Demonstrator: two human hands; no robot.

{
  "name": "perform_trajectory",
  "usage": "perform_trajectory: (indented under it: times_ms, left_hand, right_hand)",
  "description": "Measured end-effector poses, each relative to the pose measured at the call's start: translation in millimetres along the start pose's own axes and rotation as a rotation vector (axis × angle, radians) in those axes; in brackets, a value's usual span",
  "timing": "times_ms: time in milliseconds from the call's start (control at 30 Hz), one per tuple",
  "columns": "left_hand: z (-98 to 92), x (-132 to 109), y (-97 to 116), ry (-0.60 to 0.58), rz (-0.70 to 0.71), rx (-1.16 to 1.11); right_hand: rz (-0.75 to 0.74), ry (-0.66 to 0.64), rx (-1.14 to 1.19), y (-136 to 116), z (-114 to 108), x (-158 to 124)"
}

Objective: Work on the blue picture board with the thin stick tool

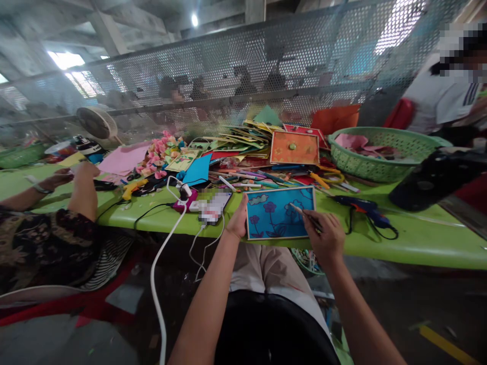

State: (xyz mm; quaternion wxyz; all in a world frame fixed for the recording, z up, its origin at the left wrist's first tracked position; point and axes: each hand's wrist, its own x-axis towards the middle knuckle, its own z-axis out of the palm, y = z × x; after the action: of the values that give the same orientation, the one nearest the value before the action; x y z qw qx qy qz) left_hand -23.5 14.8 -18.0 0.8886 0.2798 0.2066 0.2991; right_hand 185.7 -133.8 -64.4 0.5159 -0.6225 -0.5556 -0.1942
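Note:
A blue framed picture (277, 213) with outlined flowers and clouds lies on the green table (418, 238) in front of me. My left hand (238, 219) grips its left edge, fingers curled. My right hand (323, 234) is closed on a thin brush or pen (304, 214) whose tip rests on the picture's right part. A phone (215, 205) lies just left of the picture, with white cables plugged in.
A blue glue gun (363, 208) lies right of the picture. A green basket (380, 149) with paper scraps stands at the right. Coloured card, an orange framed picture (294, 147), pens and paper flowers are piled behind. A person sits at left, another at far right.

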Motion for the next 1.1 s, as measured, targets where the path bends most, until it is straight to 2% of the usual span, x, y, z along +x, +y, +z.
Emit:
perform_trajectory:
  times_ms: [133, 333, 467, 800, 900, 1100]
  left_hand:
    - [0.0, -0.4, 0.5, -0.015, -0.008, -0.009]
    - [3.3, -1.8, 0.6, 0.042, 0.014, 0.022]
    - [1.1, -0.8, -0.1, 0.027, 0.0, 0.014]
    - [-2.1, 0.6, -1.3, -0.003, 0.022, 0.01]
    - [0.6, -0.6, -0.7, 0.011, 0.032, 0.02]
    - [1.1, -0.5, -0.3, 0.039, 0.025, 0.016]
  right_hand:
    - [0.003, 0.017, -0.007, 0.4, -0.3, -0.6]
    - [0.035, -0.013, -0.008, 0.9, -0.9, -0.6]
    - [0.038, 0.021, -0.01, 1.2, -0.8, -0.9]
    - [0.041, -0.006, -0.001, -0.3, -0.9, -0.7]
    - [0.002, -0.042, 0.017, -0.2, -1.2, -0.3]
    - [0.048, -0.034, 0.007, 0.3, -2.1, 0.4]
